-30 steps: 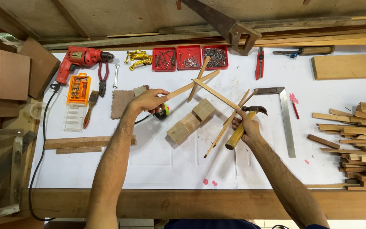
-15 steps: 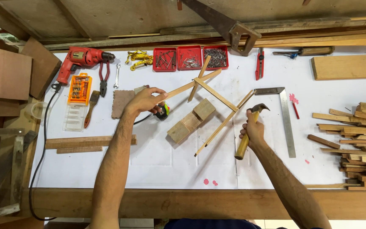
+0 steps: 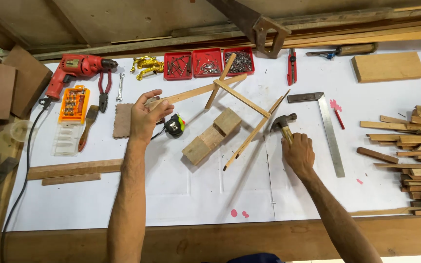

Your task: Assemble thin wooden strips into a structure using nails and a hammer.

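Note:
My left hand (image 3: 144,116) grips the left end of a thin wooden slat frame (image 3: 235,95), several light strips joined at angles, which lies across two wood blocks (image 3: 212,136) on the white-covered bench. My right hand (image 3: 298,153) holds a claw hammer (image 3: 283,124) by its handle, the metal head close to the frame's right slats. A black and green tape measure (image 3: 174,125) sits just right of my left hand.
Three red trays of nails (image 3: 208,62) line the back edge. A red drill (image 3: 76,68), pliers (image 3: 104,90), an orange bit set (image 3: 73,103) and a brush stand at left. A steel try square (image 3: 328,129) and a stack of wood strips (image 3: 415,151) lie at right.
My right hand has shifted the hammer: the head has come up toward the frame's right slats. My left hand keeps its hold on the slat end.

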